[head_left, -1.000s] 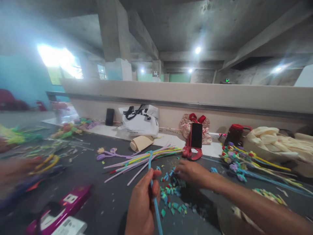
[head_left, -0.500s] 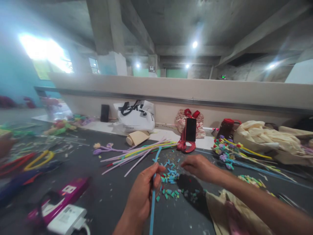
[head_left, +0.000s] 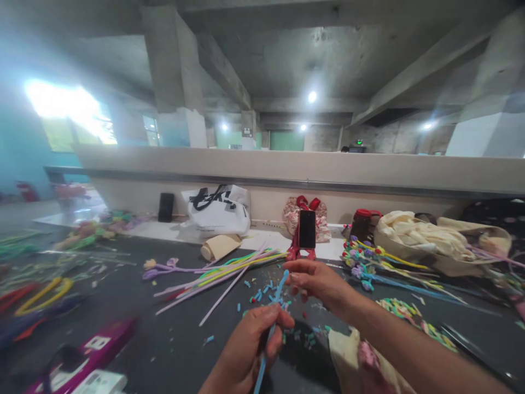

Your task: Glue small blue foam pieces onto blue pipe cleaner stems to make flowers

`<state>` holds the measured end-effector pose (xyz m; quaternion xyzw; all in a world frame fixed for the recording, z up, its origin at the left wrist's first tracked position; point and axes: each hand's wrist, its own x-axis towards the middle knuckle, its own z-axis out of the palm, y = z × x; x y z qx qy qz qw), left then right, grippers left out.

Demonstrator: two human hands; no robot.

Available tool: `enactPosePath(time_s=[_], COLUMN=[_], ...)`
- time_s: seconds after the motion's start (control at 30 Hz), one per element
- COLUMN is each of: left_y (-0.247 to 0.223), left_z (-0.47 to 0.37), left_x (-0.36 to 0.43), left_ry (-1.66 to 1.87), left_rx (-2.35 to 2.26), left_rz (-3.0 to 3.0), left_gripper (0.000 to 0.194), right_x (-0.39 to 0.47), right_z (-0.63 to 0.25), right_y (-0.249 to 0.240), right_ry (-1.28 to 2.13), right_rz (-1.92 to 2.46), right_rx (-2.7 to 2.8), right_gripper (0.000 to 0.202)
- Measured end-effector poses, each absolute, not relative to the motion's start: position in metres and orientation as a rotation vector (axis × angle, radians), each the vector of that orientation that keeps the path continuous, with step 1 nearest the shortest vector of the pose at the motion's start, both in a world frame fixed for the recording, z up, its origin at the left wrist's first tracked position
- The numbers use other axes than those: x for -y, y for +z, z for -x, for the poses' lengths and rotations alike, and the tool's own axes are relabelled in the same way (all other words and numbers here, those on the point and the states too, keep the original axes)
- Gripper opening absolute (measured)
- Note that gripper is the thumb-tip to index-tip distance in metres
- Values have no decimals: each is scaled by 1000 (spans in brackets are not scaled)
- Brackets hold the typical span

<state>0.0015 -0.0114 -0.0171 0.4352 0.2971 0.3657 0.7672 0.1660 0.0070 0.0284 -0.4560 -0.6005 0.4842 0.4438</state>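
My left hand (head_left: pixel 262 339) is closed round a thin blue fuzzy stem (head_left: pixel 261 372), which runs up from the bottom edge and slants a little right. My right hand (head_left: pixel 314 282) is beside the stem's upper tip, its thumb and fingers bent close to it; whether they grip the tip is hard to tell. Small blue cut pieces (head_left: pixel 268 287) lie on the dark table (head_left: pixel 164 339) behind and around my hands. A bundle of lilac, yellow and green stems (head_left: pixel 233 266) rests to the left.
A phone (head_left: pixel 307 230) stands upright on a red holder. Behind are a white bag (head_left: pixel 219 210), a paper roll (head_left: pixel 220 247) and a red-lidded bottle (head_left: pixel 361 224). Bead-like flower stems (head_left: pixel 363 262) and a cloth (head_left: pixel 371 358) lie right; a magenta box (head_left: pixel 92 353) lies front left.
The view has tilted up and turned right. My right hand has come to the tip of the blue stem, and the stem now leans more to the right.
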Motion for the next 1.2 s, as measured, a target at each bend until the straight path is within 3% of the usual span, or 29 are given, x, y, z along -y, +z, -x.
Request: enactPosePath(time_s=[0.13, 0.6, 0.83, 1.2], left_y=[-15, -14, -12, -16], left_z=[-5, -9, -11, -19], left_x=[16, 16, 22, 31], left_ry=[750, 782, 703, 628], left_rx=[-681, -715, -635, -631], left_rz=[-1064, -1060, -1024, -958], left_gripper=[35, 22, 18, 19], right_x=[-7, 23, 40, 60], right_z=[-164, -157, -172, -179], right_y=[32, 21, 17, 13], right_ry=[1187, 1059, 1002, 924], right_rz=[1090, 1163, 1193, 1233], right_rx=[1481, 1620, 1558, 1583], right_gripper=[16, 5, 25, 18])
